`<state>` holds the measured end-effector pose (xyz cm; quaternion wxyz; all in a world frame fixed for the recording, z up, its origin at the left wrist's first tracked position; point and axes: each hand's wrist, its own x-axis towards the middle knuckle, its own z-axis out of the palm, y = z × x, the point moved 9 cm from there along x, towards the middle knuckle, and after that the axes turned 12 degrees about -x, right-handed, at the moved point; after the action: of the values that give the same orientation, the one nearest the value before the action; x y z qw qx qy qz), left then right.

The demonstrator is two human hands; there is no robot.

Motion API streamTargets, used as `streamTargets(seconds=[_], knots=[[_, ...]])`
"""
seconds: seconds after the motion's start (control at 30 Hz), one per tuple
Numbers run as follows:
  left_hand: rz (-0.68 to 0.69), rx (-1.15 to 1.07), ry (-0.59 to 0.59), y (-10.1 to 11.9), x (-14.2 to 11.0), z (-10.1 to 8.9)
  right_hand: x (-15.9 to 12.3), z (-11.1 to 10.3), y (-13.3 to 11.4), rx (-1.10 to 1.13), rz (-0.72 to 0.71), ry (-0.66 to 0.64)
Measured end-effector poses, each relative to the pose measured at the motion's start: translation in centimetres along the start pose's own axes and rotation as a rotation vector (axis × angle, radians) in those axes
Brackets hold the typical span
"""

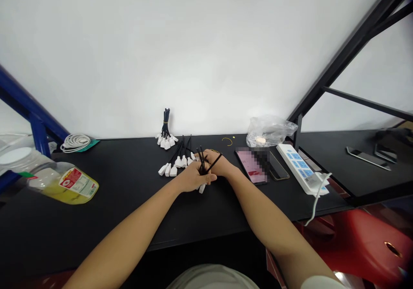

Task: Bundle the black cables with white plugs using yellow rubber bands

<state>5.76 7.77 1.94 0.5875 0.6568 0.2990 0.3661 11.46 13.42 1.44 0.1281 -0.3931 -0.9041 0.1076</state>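
Observation:
My left hand (192, 178) is closed around a small bunch of black cables (202, 160) whose loose ends point upward. A white connector (202, 188) shows beneath its fingers. Just behind it, my right hand (217, 161) reaches leftward with bent fingers, partly hidden by the left hand and the cables. One cable slants across in front of the right hand, and a thin yellow band (215, 150) lies against that hand. More black cables with white connectors (178, 162) lie loose to the left of my hands. Behind them a tied cable bundle (166, 127) stands against the wall.
A bottle of yellow liquid (72, 183) and a coiled white cable (75, 142) are at left. To the right lie two phones (253, 166) (278, 166), a plastic bag (269, 130) and a power strip (300, 168). A yellow tie (228, 141) lies near the wall.

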Motion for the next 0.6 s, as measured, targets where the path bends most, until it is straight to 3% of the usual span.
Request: streamTargets(seconds=[0.23,0.37,0.47,0.6], knots=[[0.034,-0.046,0.024,0.7,0.0,-0.2,-0.1,-0.4,0.4,-0.056,0.105,0.038],[0.064,0.018,0.107,0.7,0.1,-0.9,-0.2,-1.4,1.3,-0.013,0.258,0.082],[0.062,0.013,0.189,0.5,0.1,-1.6,-1.1,-3.5,3.6,0.078,0.456,0.255],[0.002,-0.049,0.192,-0.2,0.3,-1.6,-3.1,-6.5,6.9,0.238,0.656,0.531]])
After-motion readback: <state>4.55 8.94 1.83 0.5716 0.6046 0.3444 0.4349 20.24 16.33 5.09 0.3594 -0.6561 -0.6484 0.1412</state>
